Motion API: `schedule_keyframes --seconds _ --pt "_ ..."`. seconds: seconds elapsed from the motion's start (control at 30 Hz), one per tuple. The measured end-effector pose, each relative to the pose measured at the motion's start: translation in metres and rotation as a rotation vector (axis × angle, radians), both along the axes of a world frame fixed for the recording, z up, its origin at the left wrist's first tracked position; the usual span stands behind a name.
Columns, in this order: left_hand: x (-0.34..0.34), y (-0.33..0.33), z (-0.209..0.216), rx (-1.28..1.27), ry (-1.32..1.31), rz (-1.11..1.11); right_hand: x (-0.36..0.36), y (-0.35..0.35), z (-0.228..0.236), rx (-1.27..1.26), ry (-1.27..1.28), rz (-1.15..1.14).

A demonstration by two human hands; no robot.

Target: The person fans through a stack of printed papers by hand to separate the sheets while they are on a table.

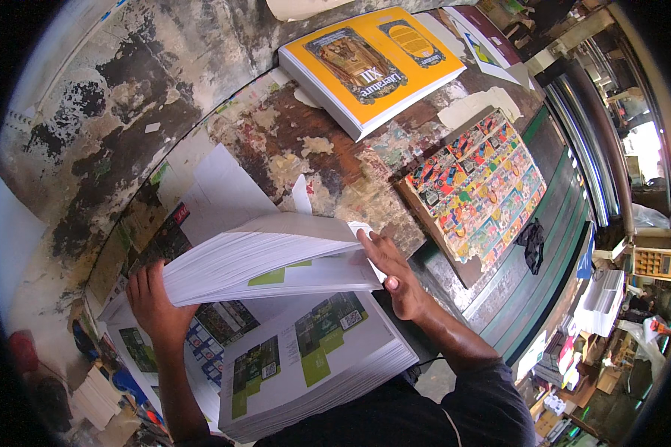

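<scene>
A thick lifted stack of printed sheets (265, 242), white at the edges, spans my two hands and bows in the middle. My left hand (156, 305) is closed round its left end, with the fingers over the edge. At the right end my right hand (395, 276) grips the corner, fingers along the edge and thumb lower down. Beneath lies a second tall stack of printed sheets (320, 357), its top page showing green blocks and dark pictures. Another printed pile (138, 350) is partly hidden behind my left forearm.
A yellow-covered stack (417, 82) lies at the back of the worn, paint-crusted table (276, 141). To the right, a board covered with colourful pictures (484, 194) rests near green slats (514, 298). A black cloth (531, 246) hangs beside it. Shelves and paper piles (600, 302) stand farther right.
</scene>
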State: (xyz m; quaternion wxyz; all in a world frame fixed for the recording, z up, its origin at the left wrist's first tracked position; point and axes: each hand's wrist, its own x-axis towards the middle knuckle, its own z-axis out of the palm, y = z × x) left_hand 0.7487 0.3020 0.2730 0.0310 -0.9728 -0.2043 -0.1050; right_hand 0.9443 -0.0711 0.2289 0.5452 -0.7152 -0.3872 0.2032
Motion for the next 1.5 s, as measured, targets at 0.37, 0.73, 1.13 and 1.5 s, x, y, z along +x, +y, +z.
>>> schedule_keyframes --seconds 0.37,0.73,1.13,1.5 --pt "0.002 -0.001 0.003 -0.032 0.031 0.03 -0.001 -0.001 -0.002 0.033 -0.012 -0.001" --pt "0.003 0.0 0.003 -0.027 0.031 0.03 -0.001 -0.002 -0.002 0.04 -0.017 -0.005" --pt "0.007 0.0 0.007 -0.023 0.005 -0.006 -0.004 -0.001 -0.004 0.058 0.014 -0.033" --pt "0.003 0.006 0.002 -0.003 0.005 -0.02 -0.001 0.009 -0.001 0.077 0.182 -0.058"
